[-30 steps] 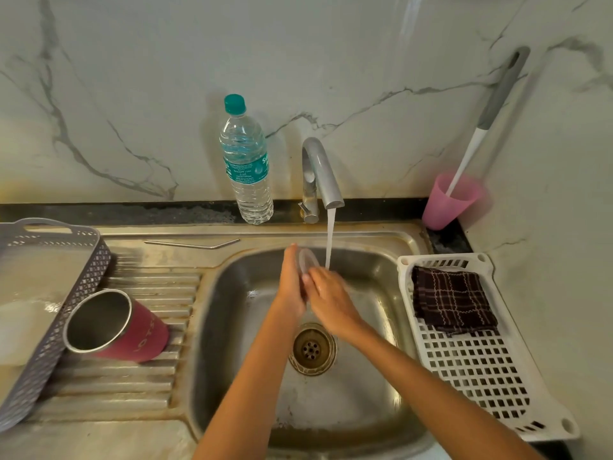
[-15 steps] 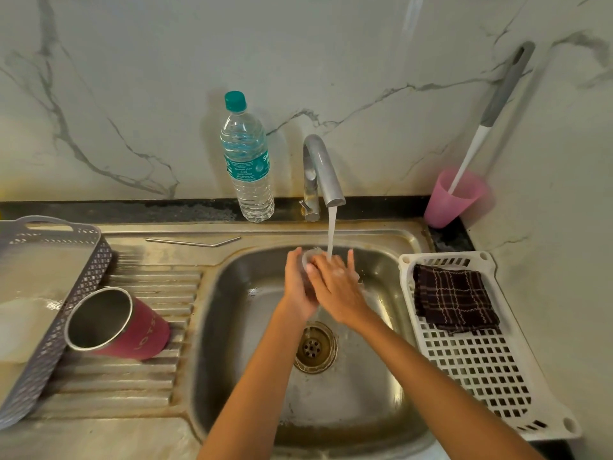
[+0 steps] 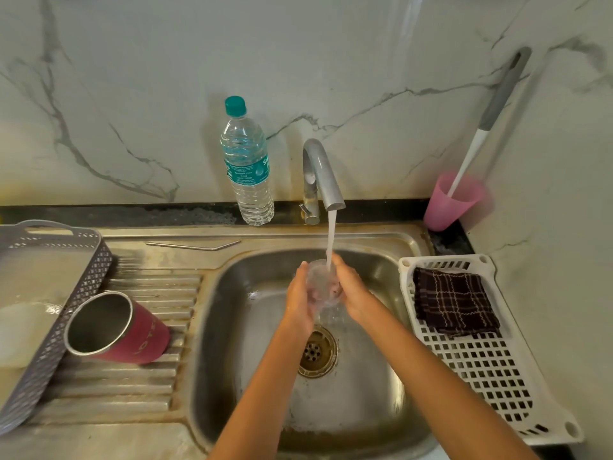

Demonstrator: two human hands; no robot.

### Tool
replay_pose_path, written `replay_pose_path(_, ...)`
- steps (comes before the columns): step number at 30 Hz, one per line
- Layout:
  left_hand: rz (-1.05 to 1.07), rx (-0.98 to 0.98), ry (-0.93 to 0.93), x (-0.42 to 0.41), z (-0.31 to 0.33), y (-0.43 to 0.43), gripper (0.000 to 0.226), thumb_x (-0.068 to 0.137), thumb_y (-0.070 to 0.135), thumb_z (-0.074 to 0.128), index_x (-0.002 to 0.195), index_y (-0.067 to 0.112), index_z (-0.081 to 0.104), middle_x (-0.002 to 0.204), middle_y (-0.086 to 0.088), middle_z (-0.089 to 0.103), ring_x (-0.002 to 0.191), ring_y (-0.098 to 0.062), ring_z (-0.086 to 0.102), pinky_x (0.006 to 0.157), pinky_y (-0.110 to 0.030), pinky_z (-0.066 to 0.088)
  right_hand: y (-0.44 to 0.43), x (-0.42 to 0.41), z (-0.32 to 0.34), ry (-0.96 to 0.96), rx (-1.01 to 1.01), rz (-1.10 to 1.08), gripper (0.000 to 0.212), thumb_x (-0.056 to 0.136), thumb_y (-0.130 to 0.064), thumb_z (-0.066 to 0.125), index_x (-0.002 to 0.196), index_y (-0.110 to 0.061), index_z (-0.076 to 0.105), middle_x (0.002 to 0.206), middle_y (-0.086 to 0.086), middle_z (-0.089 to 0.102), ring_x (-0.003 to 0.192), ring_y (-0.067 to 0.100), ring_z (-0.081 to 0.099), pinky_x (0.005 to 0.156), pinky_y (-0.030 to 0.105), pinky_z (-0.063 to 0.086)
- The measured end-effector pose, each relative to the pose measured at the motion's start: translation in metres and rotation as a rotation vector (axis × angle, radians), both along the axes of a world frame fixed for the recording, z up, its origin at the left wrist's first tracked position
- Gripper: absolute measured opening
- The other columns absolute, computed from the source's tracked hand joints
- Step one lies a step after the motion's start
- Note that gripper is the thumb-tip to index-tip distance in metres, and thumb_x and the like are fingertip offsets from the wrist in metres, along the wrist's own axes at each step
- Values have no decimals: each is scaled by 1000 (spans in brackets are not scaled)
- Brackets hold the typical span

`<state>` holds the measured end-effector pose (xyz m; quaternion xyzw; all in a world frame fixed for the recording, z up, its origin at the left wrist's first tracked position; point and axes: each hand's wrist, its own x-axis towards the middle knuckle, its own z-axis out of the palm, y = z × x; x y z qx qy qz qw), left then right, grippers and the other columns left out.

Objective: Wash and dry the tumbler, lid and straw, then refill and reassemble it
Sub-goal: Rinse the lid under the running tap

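Observation:
Over the steel sink (image 3: 381,327), my left hand (image 3: 298,300) and my right hand (image 3: 353,293) hold the clear round lid (image 3: 323,283) between them under the running tap (image 3: 320,174). Water strikes the lid's upper edge. Each hand grips one side of the lid. The red tumbler (image 3: 116,330) lies on its side on the draining board, mouth toward me. A bent metal straw (image 3: 195,245) lies flat behind it on the sink's rim.
A water bottle (image 3: 247,164) stands by the tap. The grey basket (image 3: 39,310) sits at the left. At the right, a white perforated tray (image 3: 481,366) carries a dark checked cloth (image 3: 454,302). A pink cup (image 3: 451,200) with a brush stands in the corner.
My hands have parted to either side of the lid, and the lid now faces me flat under the stream. Before, my right hand rubbed across it.

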<state>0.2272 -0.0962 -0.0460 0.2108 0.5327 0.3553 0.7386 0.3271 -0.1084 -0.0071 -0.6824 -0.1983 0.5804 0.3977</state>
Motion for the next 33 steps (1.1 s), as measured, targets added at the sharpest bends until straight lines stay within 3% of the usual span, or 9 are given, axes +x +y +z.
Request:
replay_pose_path(3,-67,19,17,-4,2,4,50,90,52,59,110,8,71,106,-17,71,97,-29,68,97,-48,52,4,0,-1,8,28,64,39,93,-47,56,110,-13,65,98,4,67,79,11,61,67,25,48)
replay_pose_path(7,-138,10,9,-2,7,3,50,95,41,48,110,-2,67,93,-19,69,79,-28,67,77,-37,55,13,-4,1,-100,-144,-6,37,82,-55,66,93,-21,68,95,6,69,85,19,64,65,29,48)
replay_pose_path(13,122,-25,-114,1,4,7,50,102,45,37,109,5,66,100,-15,69,84,-22,67,73,-33,52,3,-13,-12,23,50,-79,29,86,-39,68,108,-19,65,107,6,68,92,16,64,65,24,47)
replay_pose_path(15,106,-55,-155,4,5,2,54,103,45,34,121,2,61,110,-19,67,92,-25,66,73,-34,55,5,-11,-16,-57,38,-77,30,87,-41,66,109,-20,64,108,4,66,94,16,63,64,24,46)
replay_pose_path(20,15,-85,-159,2,2,-2,38,106,26,31,113,3,60,95,-14,71,85,-23,68,61,-31,56,19,3,-10,-349,-51,41,38,85,-52,65,104,-19,66,103,0,65,100,20,60,82,32,51)
replay_pose_path(23,18,-31,-118,-6,1,2,42,105,34,35,113,2,62,94,-13,71,84,-22,68,68,-32,54,12,4,-8,-54,7,170,27,91,-34,64,114,-20,65,111,5,65,103,21,62,94,38,52)
replay_pose_path(26,57,11,-120,-9,1,9,46,103,41,38,113,3,64,102,-16,69,90,-23,67,77,-34,52,3,5,-10,295,161,178,39,89,-2,62,124,-17,61,115,10,64,107,24,62,100,44,49)
replay_pose_path(29,34,10,-161,-6,0,7,50,106,37,27,119,3,61,114,-20,65,98,-26,65,82,-37,53,4,3,-7,19,180,111,22,90,-22,66,113,-25,66,109,1,65,100,16,63,88,37,55)
replay_pose_path(33,-8,57,-167,3,3,-1,46,107,30,24,117,6,62,100,-13,69,86,-20,68,64,-29,56,11,-2,-1,-220,61,-86,30,85,-49,67,97,-21,68,90,-5,64,82,10,59,62,25,47)
